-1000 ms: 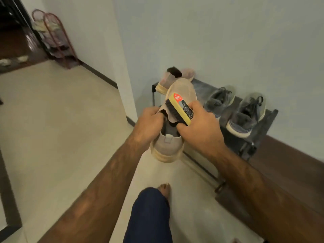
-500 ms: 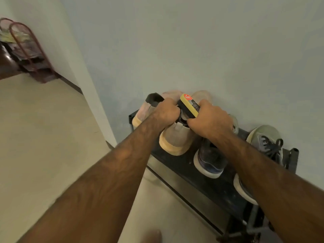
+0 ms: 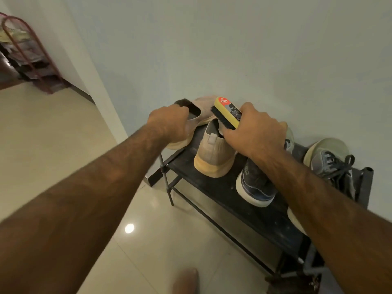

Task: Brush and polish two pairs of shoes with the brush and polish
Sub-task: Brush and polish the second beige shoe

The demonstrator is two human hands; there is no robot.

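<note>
Right hand [image 3: 252, 134] gripping brush [image 3: 228, 112], at 12 o'clock of beige shoe [image 3: 214, 153] on rack shelf [image 3: 265, 219]. Left hand [image 3: 169, 124] curling fingers round second beige shoe [image 3: 203, 113], 10 o'clock. I'm wanting firm collar hold, bristles kept clear.

At the left end of the shoe rack [image 3: 222, 188], the left hand [image 3: 169, 124] curls over a tan shoe [image 3: 204, 115], its fingers hidden behind the heel. Mid-rack, the right hand [image 3: 254, 132] covers the back of the brush [image 3: 227, 111] and the toe of the second tan shoe [image 3: 214, 155]. That forearm hides part of the dark shoe [image 3: 254, 183] and the heel of the grey sneaker [image 3: 326, 162]. Before the rack, a blurred foot [image 3: 186, 281] is cut by the bottom edge.
</note>
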